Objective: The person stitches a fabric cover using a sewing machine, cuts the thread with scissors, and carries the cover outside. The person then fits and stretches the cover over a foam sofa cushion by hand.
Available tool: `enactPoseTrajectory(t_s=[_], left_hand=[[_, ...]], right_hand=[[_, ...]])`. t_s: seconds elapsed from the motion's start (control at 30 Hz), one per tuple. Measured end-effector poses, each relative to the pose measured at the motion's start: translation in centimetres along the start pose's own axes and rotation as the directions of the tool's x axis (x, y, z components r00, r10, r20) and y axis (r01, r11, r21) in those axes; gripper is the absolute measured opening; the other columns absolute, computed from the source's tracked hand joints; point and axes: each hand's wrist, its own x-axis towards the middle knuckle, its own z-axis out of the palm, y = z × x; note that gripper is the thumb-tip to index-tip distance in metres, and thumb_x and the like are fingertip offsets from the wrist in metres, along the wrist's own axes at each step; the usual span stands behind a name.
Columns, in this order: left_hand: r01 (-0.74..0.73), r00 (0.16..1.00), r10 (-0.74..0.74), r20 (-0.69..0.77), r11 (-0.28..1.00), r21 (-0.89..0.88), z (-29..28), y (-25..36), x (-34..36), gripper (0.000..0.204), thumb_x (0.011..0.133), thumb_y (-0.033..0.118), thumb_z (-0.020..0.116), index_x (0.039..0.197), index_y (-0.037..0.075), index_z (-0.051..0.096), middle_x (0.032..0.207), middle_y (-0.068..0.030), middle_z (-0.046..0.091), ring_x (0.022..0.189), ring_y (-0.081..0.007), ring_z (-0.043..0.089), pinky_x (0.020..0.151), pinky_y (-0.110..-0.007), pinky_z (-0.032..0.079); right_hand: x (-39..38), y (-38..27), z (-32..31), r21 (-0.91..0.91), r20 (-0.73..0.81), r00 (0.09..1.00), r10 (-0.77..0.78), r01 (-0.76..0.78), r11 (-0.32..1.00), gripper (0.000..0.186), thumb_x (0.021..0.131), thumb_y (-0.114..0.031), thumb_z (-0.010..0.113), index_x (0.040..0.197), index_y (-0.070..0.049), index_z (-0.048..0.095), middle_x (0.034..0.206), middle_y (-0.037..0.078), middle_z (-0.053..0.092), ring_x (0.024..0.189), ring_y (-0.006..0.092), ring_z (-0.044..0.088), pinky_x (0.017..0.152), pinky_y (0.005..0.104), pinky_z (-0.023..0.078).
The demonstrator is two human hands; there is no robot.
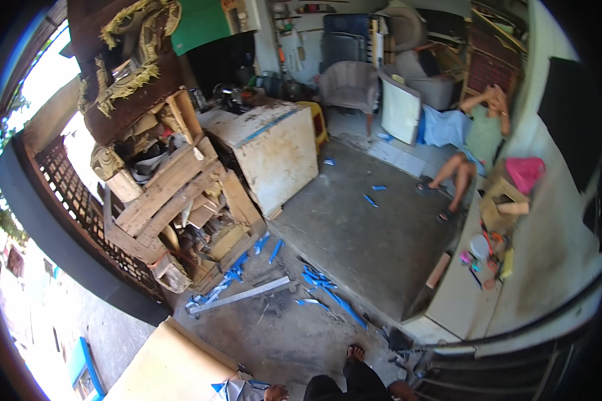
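At the lower edge, my left hand (275, 393) is partly in view, its fingers closed at the end of a grey and blue fabric piece (242, 389). This fabric lies against a large tan padded panel (168, 361) at the lower left. My right hand (401, 389) shows only in part at the bottom, beside my dark trouser leg; its fingers cannot be made out. One bare foot (356, 352) of mine stands on the concrete floor.
Blue strips (338, 299) and a long grey bar (241, 296) litter the floor ahead. A torn wooden sofa frame (174, 194) is stacked left, beside a worn white cabinet (281, 157). A person (483, 134) sits right, near a ledge with tools (491, 250). Grey armchairs (350, 85) stand behind.
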Motion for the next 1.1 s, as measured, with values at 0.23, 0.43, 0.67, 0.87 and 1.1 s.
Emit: enactPoseTrajectory(t_s=[0.23, 0.43, 0.67, 0.87, 1.1], left_hand=[[0.15, 0.975, -0.184, -0.128, 0.959, -0.239, 2.8, 4.8, -1.8, 0.027, 0.101, 0.026, 0.054, 0.115, 0.006, 0.066, 0.1, -0.0107, 0.071, 0.083, -0.0208, 0.069, 0.068, -0.034, 0.056], [0.149, 0.962, -0.229, -0.148, 0.895, -0.42, 5.3, 11.1, 1.6, 0.029, 0.1, 0.023, 0.056, 0.119, 0.003, 0.064, 0.106, -0.0143, 0.071, 0.091, -0.0252, 0.071, 0.072, -0.038, 0.057], [0.042, 0.956, -0.2, -0.215, 0.817, -0.575, -0.8, 21.2, 5.4, 0.033, 0.098, 0.02, 0.058, 0.124, 0.0, 0.062, 0.113, -0.0185, 0.071, 0.099, -0.0304, 0.072, 0.077, -0.042, 0.058], [-0.26, 0.93, -0.056, -0.363, 0.597, -0.759, -15.9, 38.6, 14.1, 0.024, 0.099, 0.021, 0.058, 0.11, 0.001, 0.065, 0.094, -0.0135, 0.069, 0.08, -0.0262, 0.07, 0.066, -0.04, 0.057], [-0.474, 0.593, -0.281, -0.755, 0.635, -0.609, -44.2, 46.6, 31.8, 0.035, 0.098, 0.037, 0.058, 0.123, 0.014, 0.057, 0.103, -0.0064, 0.064, 0.091, -0.021, 0.062, 0.074, -0.041, 0.053]], right_hand=[[-6.2, -45.6, -30.9, 0.251, -0.397, 0.554, -0.732, 0.832, 0.494, 0.036, 0.095, -0.017, 0.07, 0.127, -0.001, 0.064, 0.098, 0.008, 0.072, 0.087, 0.0148, 0.066, 0.079, 0.0306, 0.053], [-19.1, -70.2, -40.5, 0.357, -0.098, -0.546, -0.832, 0.762, -0.541, 0.016, 0.088, -0.003, 0.067, 0.102, 0.006, 0.066, 0.096, 0.019, 0.069, 0.082, 0.0277, 0.068, 0.075, 0.0378, 0.058], [-5.3, -79.9, -34.2, 0.42, -0.042, -0.03, -0.999, 0.907, -0.044, 0.022, 0.093, -0.005, 0.063, 0.114, 0.0, 0.068, 0.095, 0.016, 0.07, 0.082, 0.0306, 0.069, 0.074, 0.0389, 0.057], [29.7, -66.7, -28.5, -0.511, 0.222, 0.819, -0.529, 0.559, 0.653, 0.045, 0.09, -0.036, 0.068, 0.126, -0.009, 0.069, 0.112, 0.019, 0.073, 0.104, 0.0357, 0.07, 0.093, 0.0437, 0.054], [46.9, -52.4, -30.7, -0.41, 0.313, 0.938, 0.146, -0.005, 0.912, 0.029, 0.094, -0.031, 0.067, 0.114, -0.011, 0.074, 0.106, 0.006, 0.074, 0.095, 0.022, 0.071, 0.083, 0.0388, 0.057]])
